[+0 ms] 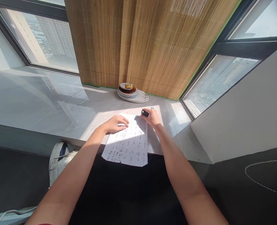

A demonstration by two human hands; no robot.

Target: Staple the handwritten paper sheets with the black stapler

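Note:
A white sheet of paper [129,143] with rows of handwriting lies on the pale ledge, its near edge hanging over the front. On the paper's upper left part rests my left hand [116,123], fingers apart and holding nothing. My right hand [152,117] is at the paper's upper right corner, its fingers wrapped round a small black object [144,113]. What that object is cannot be made out. A shadow from the right hand falls across the sheet.
Stacked plates [128,92] stand behind the paper, against a bamboo blind [138,43]. Windows flank the blind. A white shoe [58,159] is below the ledge [42,106] at left. A pale cord [248,178] hangs at right.

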